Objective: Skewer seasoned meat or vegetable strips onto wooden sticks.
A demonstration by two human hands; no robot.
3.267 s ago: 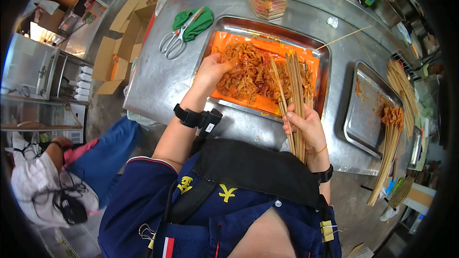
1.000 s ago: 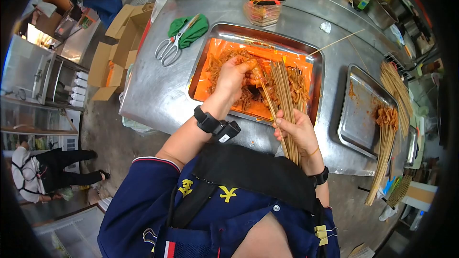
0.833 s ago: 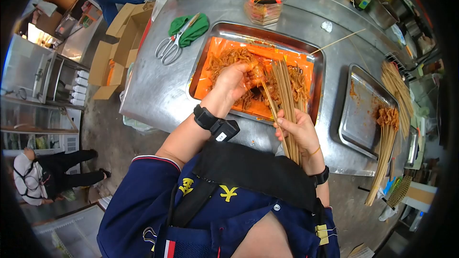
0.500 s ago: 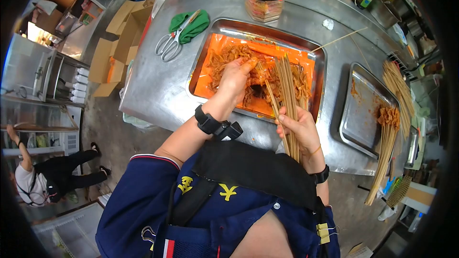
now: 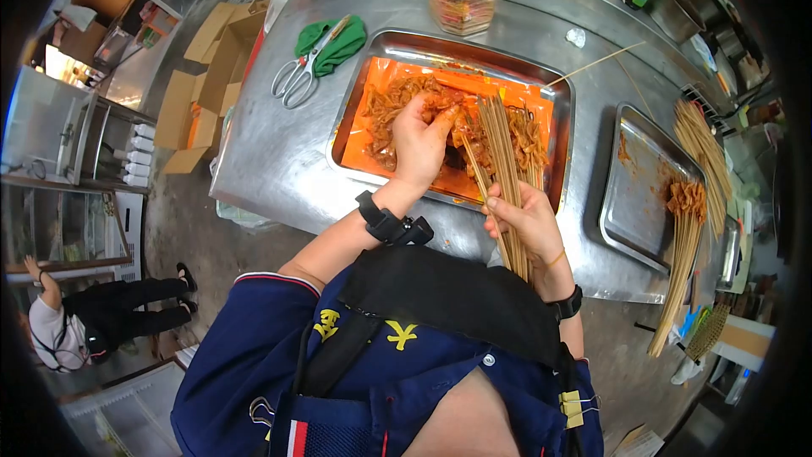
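Note:
My left hand (image 5: pixel 423 140) is over the orange-lined metal tray (image 5: pixel 340 140), its fingers pinched on sauced meat (image 5: pixel 452 124). My right hand (image 5: pixel 526 222) grips a bundle of wooden skewers (image 5: pixel 501 148) near the tray's front edge. One skewer (image 5: pixel 475 165) stands apart from the bundle, angled toward the meat by my left fingers. More red-brown sauced meat (image 5: pixel 391 106) is heaped in the tray's left part. Skewered pieces (image 5: pixel 529 144) lie at its right side, partly behind the bundle.
Scissors (image 5: pixel 306 72) and a green cloth (image 5: pixel 342 49) lie left of the tray; a clear container (image 5: pixel 463 8) stands behind it. At right are a second tray (image 5: pixel 630 233) with loaded skewers (image 5: pixel 687 228) and bare skewers (image 5: pixel 706 156). Another person (image 5: pixel 110 317) stands far left.
My left hand has moved slightly right and turned, still at the meat. My right hand keeps the skewer bundle. The person at far left has shifted a little.

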